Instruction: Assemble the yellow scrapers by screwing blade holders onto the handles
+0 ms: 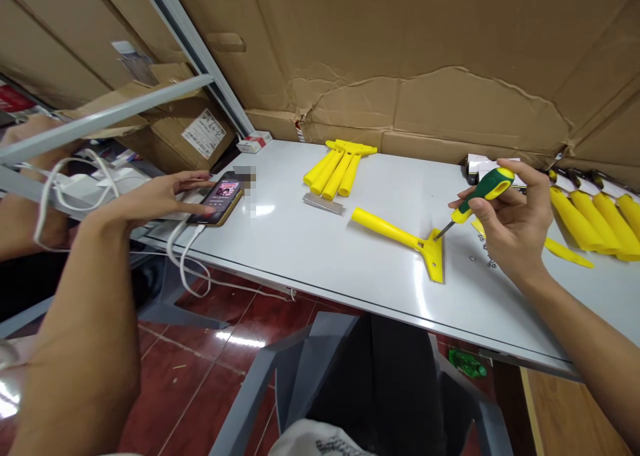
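Right of frame: right hand point(523, 226) curled around screwdriver point(483, 194), tip on scraper point(400, 235). Left: left hand point(156, 199) loosely open, touching phone point(220, 203). Scraper likely light, stiff; hold by handle point(381, 225).

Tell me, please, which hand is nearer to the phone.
Left. The left hand touches the phone; the right hand is well to its right, holding the green-and-yellow screwdriver at the yellow scraper.
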`<state>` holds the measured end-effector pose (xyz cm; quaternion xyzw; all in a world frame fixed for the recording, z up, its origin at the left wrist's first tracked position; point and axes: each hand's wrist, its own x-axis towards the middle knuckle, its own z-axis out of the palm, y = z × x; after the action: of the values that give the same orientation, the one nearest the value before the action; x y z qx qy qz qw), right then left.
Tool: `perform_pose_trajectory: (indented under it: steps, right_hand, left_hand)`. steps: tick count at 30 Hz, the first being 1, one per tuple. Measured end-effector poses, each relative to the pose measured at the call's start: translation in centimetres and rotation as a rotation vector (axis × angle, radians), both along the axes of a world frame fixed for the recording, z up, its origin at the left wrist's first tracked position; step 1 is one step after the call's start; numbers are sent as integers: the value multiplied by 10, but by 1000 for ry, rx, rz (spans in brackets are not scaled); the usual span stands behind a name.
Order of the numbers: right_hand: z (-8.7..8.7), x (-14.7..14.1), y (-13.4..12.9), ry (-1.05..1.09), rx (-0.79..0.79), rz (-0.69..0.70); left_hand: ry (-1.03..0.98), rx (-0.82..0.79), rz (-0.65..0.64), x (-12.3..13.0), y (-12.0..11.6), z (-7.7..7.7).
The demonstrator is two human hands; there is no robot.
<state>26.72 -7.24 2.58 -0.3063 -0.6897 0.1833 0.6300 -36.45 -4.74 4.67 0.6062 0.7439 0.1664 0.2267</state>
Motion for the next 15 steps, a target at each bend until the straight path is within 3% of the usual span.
perform_pose_trajectory:
  steps: [10,15]
  right_hand:
    - [-1,1,0,-21,8,-9]
    - [-1,1,1,-26,11,-6]
  left_hand:
    - [-149,34,-1,-23,10,-11]
    - [-22,121,-109,-31,10,-12]
